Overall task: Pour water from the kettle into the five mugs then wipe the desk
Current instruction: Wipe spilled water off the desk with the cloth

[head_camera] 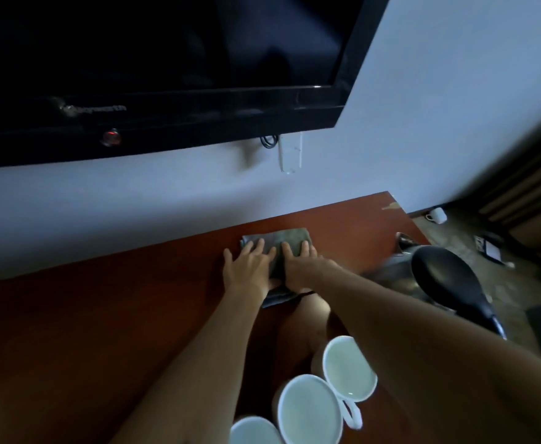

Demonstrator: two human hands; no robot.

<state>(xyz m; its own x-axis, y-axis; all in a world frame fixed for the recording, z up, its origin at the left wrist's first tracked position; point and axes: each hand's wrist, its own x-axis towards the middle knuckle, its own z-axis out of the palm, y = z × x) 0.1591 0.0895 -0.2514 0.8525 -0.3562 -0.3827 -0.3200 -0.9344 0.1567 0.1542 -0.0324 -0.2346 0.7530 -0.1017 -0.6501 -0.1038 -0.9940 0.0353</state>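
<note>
A folded grey-green cloth (pixel 290 237) lies on the reddish-brown desk (pixel 86 315) near the wall. My left hand (pixel 246 267) and my right hand (pixel 301 265) press flat on it side by side, fingers straight. Three white mugs holding water stand in a row near the front: one (pixel 349 368) to the right, one (pixel 309 410) in the middle, one (pixel 253 432) cut off by the bottom edge. My right forearm crosses above them. The metal kettle (pixel 435 277) with a black lid and handle stands at the desk's right edge.
A black television (pixel 166 75) hangs on the white wall above the desk. A white mug (pixel 437 215) sits on the floor past the desk's right corner, with other small items around it. A cable (pixel 268 141) dangles under the television.
</note>
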